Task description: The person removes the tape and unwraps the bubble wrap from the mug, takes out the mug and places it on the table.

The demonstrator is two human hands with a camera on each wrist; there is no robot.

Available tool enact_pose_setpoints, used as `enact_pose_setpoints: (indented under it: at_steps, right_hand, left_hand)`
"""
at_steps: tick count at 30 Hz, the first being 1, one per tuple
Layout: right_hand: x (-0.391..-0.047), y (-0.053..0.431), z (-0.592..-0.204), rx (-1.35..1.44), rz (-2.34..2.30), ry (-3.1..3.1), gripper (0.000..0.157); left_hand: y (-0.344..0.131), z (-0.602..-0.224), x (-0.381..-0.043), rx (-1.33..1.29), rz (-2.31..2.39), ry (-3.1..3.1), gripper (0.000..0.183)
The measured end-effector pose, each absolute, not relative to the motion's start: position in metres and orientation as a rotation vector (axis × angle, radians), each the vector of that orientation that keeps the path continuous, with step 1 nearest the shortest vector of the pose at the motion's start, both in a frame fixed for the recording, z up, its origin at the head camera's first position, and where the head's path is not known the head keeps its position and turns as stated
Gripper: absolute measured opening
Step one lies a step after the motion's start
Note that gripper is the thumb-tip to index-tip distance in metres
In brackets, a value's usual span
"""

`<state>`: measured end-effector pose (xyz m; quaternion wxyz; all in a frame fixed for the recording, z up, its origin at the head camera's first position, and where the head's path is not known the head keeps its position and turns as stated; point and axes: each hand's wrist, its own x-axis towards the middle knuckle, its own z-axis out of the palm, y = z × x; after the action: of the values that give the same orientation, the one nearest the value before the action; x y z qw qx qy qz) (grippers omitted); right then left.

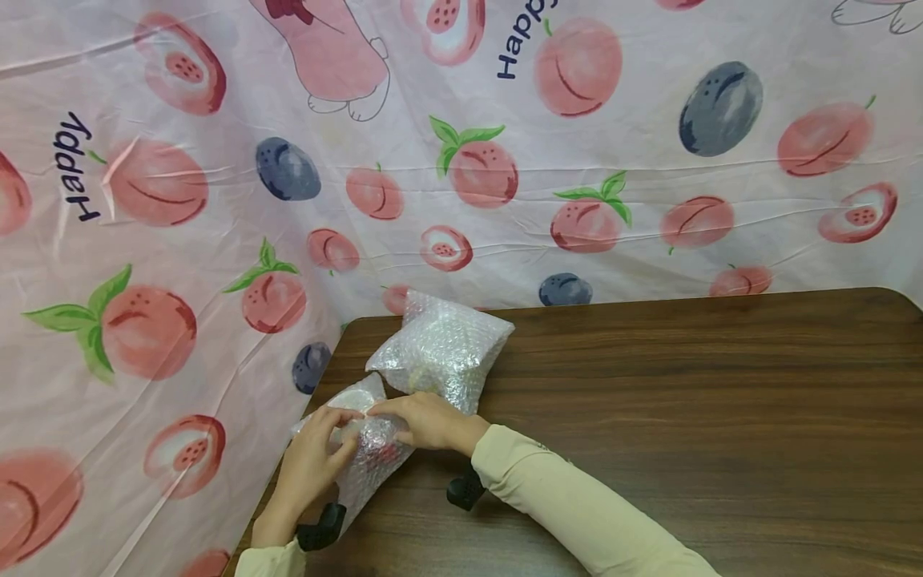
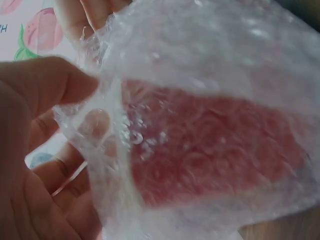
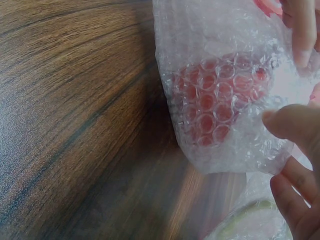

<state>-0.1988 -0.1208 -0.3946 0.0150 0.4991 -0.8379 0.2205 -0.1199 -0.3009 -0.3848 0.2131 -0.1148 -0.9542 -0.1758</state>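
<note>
Both hands are at one bubble-wrap bag near the left side of the table. My left hand grips its upper edge, thumb on the near face and fingers behind the clear plastic in the left wrist view. From the right, my right hand pinches the same edge, its thumb in front and fingers behind. Through the bubbles shows a flat red item with a pale edge; its kind is blurred by the wrap. In the right wrist view, the red patch sits in the bag's middle.
Behind the hands lies a second bubble-wrap bag, close to the table's back left corner. The dark wooden table stretches to the right. A fruit-printed cloth hangs along the back and left edges.
</note>
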Motion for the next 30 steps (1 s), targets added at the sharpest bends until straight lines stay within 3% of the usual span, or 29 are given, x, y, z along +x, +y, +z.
enact_pose_setpoints:
  at_steps: [5,9,30]
  right_hand:
    - [-0.199,-0.12,-0.394,1.549,0.683,-2.626,0.049]
    - [-0.199,-0.12,-0.394,1.546,0.685,-2.632,0.05]
    - [-0.202,-0.116,-0.388,1.627,0.677,-2.75,0.066]
  left_hand:
    - [-0.303,-0.389,-0.117,-0.408,-0.493,-2.641,0.043]
    - [-0.301,-0.391,-0.116,-0.398,-0.457,-2.652,0.047]
    - [-0.277,-0.394,-0.125,-0.682,-0.105,-2.463,0.026]
